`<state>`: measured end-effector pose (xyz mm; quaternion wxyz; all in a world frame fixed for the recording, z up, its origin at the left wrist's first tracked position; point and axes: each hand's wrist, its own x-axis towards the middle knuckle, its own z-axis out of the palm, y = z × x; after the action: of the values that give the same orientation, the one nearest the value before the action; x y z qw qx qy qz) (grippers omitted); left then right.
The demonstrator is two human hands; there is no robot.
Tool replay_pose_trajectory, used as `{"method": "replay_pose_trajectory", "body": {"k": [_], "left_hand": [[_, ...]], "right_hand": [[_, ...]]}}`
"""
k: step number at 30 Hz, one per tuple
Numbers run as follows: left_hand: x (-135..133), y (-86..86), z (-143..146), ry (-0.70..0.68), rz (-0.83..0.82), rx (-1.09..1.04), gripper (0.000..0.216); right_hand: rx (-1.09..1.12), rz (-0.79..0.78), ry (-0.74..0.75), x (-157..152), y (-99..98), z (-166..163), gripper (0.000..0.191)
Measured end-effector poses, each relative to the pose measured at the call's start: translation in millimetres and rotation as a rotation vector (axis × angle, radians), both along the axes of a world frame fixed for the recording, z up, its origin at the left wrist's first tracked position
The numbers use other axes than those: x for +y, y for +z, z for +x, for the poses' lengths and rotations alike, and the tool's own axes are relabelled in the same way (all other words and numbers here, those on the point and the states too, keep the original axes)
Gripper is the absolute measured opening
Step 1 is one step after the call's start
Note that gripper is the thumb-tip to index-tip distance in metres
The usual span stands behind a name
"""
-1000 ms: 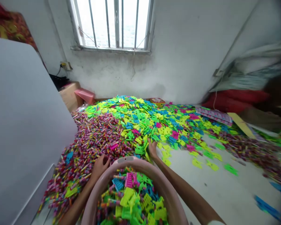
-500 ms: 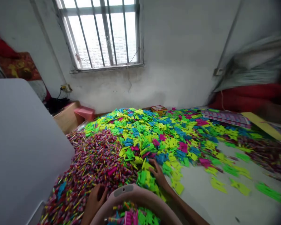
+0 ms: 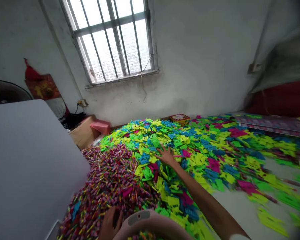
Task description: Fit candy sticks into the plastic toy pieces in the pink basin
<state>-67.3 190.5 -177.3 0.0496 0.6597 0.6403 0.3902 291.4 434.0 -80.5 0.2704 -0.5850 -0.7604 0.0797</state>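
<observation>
Right hand point(image 3: 166, 156) wide open, fingers spread, low on a heap of flat neon plastic pieces point(image 3: 150, 143) covering the floor point(image 3: 240, 216). Left hand point(image 3: 110, 222) half curled, just beside the rim of a pink basin point(image 3: 139, 217), next to a mound of small striped sticks point(image 3: 107, 186); any hold impossible to tell.

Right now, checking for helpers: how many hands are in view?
2: a left hand at the pink plastic basin's rim, and a right hand spread over bright plastic pieces.
</observation>
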Motion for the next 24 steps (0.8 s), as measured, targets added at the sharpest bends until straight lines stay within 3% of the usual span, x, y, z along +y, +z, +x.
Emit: {"method": "replay_pose_trajectory", "body": {"k": [7,12,19,24], "left_hand": [[-0.9,-0.3,1.5,0.013,-0.005,-0.030,0.064],[-1.2,9.8,4.7,-0.025,-0.050,-0.056,0.056],[-4.9,22.8,11.0,-0.023,-0.118,-0.110,0.046],[-9.1,44.0,11.5,-0.066,-0.186,-0.178,0.043]], "right_hand": [[-0.060,0.054,0.142,-56.1,-41.7,1.0,0.034],[-0.027,-0.002,0.165,-90.1,-53.6,2.1,0.030],[0.083,-0.116,0.114,-129.1,-51.0,1.6,0.032],[0.230,-0.162,0.030,-138.1,-24.0,-6.1,0.035]]}}
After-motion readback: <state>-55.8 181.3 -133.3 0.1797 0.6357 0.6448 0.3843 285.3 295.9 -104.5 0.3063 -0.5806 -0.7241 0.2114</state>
